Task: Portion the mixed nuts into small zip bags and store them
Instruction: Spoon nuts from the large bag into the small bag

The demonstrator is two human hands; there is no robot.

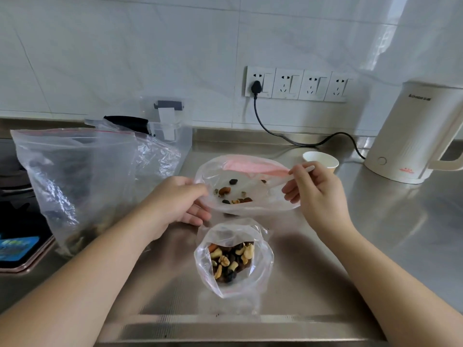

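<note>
Landmark: small clear zip bag already filled with mixed nuts point(233, 259), standing open-mouthed on the steel worktop point(375, 234). Just behind it, a second small clear zip bag with a pink strip point(246, 182), only a few nuts inside. Left hand point(180, 204) pinches its near-left rim; right hand point(315, 190) pinches the right rim, probably to spread the mouth for filling. Large clear supply bag point(75, 181) stands well left of the landmark, presumably kept within reach.
</note>
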